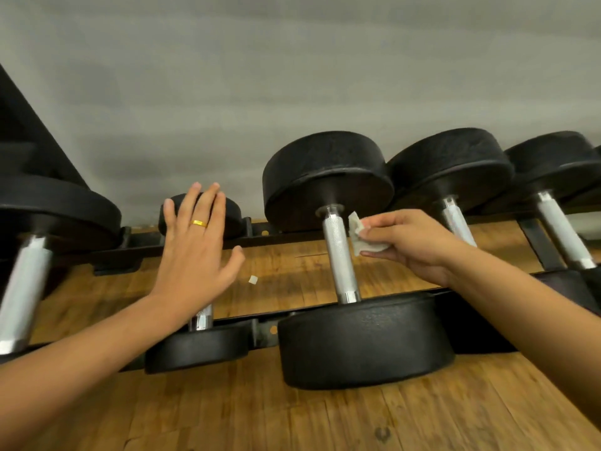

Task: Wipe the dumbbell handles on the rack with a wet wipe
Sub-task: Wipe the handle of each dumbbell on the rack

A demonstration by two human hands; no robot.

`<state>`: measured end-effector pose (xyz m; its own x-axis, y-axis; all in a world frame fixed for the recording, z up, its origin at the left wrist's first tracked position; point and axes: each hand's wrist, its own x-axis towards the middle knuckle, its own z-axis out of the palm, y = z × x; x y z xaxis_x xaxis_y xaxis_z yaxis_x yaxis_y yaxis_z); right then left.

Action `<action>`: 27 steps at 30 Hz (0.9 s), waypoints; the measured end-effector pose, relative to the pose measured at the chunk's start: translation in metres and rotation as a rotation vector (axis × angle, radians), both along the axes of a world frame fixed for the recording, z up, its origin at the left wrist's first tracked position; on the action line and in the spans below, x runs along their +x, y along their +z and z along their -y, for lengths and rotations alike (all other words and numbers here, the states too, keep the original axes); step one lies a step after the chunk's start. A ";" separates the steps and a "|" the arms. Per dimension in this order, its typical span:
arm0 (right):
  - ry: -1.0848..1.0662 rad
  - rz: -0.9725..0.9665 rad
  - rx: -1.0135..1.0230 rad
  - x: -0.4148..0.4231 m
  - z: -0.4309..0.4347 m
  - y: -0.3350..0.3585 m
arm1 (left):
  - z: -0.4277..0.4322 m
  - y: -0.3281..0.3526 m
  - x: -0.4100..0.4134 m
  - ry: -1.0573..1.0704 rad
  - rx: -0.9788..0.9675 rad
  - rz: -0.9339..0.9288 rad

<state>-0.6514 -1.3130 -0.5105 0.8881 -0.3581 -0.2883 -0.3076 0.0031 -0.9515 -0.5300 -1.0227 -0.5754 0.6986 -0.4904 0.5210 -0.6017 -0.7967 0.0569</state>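
The right hand [406,245] pinches a crumpled white wet wipe [362,237] just beside the knurled silver handle [340,255] of a black dumbbell [364,343] on the rack [260,330] — the left hand [195,252] hovers flat, fingers straight, holding nothing.

A gym: black dumbbells [328,180] along a metal rack [149,239], wooden floor [325,418], grey wall [292,76]

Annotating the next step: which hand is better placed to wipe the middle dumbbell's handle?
Right. The right hand pinches the wet wipe just beside the upper part of that knurled handle. The left hand is open, holds nothing, and hovers over the smaller dumbbell further left.
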 end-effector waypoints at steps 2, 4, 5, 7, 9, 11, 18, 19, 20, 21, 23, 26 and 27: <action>-0.030 0.011 0.108 0.013 -0.003 -0.011 | 0.000 0.001 0.000 0.001 0.001 0.000; -0.043 0.041 0.170 0.022 -0.005 -0.016 | 0.000 0.001 0.000 0.000 0.000 0.002; -0.050 0.053 0.194 0.025 -0.006 -0.018 | 0.000 0.002 -0.001 0.000 -0.001 0.003; -0.051 0.076 0.228 0.028 -0.005 -0.022 | 0.000 0.002 -0.001 0.000 0.004 0.003; -0.046 0.086 0.241 0.029 -0.004 -0.024 | 0.000 0.001 0.000 -0.001 0.007 0.006; -0.043 0.087 0.249 0.029 -0.005 -0.023 | -0.001 0.000 0.001 -0.002 0.007 0.011; -0.073 0.038 0.192 0.022 -0.006 -0.023 | 0.001 -0.001 0.002 -0.006 -0.018 0.013; -0.085 0.042 0.182 0.024 -0.006 -0.022 | 0.001 0.000 0.002 -0.006 -0.018 0.014; -0.100 0.058 0.181 0.027 -0.007 -0.021 | 0.001 0.000 0.002 -0.005 -0.018 0.015; -0.116 0.078 0.186 0.030 -0.007 -0.019 | 0.001 0.000 0.002 -0.002 -0.016 0.015; -0.121 0.095 0.194 0.033 -0.009 -0.018 | 0.001 0.000 0.001 0.002 -0.013 0.015; -0.040 0.060 0.202 0.026 -0.006 -0.018 | 0.001 0.001 0.001 -0.002 -0.010 0.020; -0.012 0.051 0.198 0.023 -0.003 -0.017 | 0.002 0.001 0.001 -0.003 -0.014 0.023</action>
<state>-0.6282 -1.3096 -0.5277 0.8994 -0.3095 -0.3086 -0.2575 0.1952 -0.9463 -0.5291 -1.0243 -0.5744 0.6847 -0.4853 0.5437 -0.6057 -0.7939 0.0541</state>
